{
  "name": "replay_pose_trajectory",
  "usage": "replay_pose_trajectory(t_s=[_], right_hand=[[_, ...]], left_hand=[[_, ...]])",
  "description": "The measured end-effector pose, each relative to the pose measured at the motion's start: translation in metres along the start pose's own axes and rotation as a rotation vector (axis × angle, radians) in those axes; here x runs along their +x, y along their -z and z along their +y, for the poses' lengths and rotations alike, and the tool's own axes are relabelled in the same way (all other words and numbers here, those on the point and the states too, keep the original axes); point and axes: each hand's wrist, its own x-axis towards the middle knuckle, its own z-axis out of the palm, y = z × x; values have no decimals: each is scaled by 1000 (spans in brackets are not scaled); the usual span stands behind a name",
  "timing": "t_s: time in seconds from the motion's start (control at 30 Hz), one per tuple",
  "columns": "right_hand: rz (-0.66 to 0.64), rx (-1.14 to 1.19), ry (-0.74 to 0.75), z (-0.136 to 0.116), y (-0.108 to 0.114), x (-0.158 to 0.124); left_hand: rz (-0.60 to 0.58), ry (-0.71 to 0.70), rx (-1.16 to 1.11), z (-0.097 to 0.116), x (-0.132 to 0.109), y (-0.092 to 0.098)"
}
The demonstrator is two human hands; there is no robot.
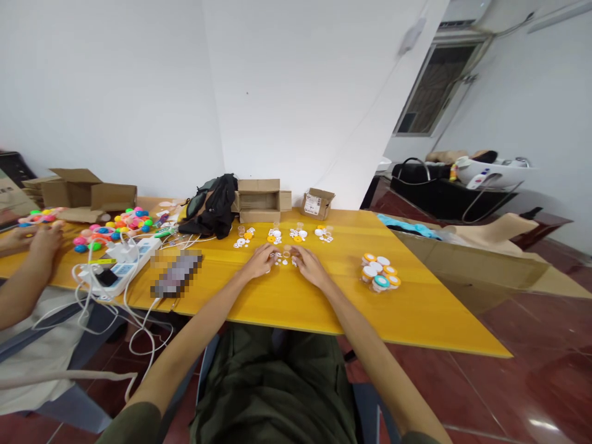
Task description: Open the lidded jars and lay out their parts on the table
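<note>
My left hand (259,261) rests at the left of a small group of white plastic pieces (284,262) on the table. Its fingers are apart and slightly bent, reaching the nearest pieces. On the other side, my right hand (309,266) has its fingers spread loosely beside a small clear round container (287,253). Nothing shows firmly gripped in either hand, though the fingertips are small and partly hidden. Behind the hands lie similar groups of white and yellow parts, among them a yellow disc (248,235) and a white disc (303,234), with small clear containers.
Several small jars with orange, white and teal lids (380,282) cluster at right. An open cardboard box (259,200), a smaller box (317,204) and a black bag (213,206) stand behind. Left are a phone (177,274), power strip (134,262) and another person's hands (44,240) with colourful balls.
</note>
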Motion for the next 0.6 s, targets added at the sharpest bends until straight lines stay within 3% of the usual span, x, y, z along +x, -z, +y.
replay_pose_trajectory(t_s=[0.33, 0.6], right_hand=[[-17, -161, -33, -5, 14, 0], [-38, -90, -17, -2, 8, 2]], left_hand=[[-3, 81, -88, -1, 2, 3], [-226, 50, -91, -18, 2, 18]])
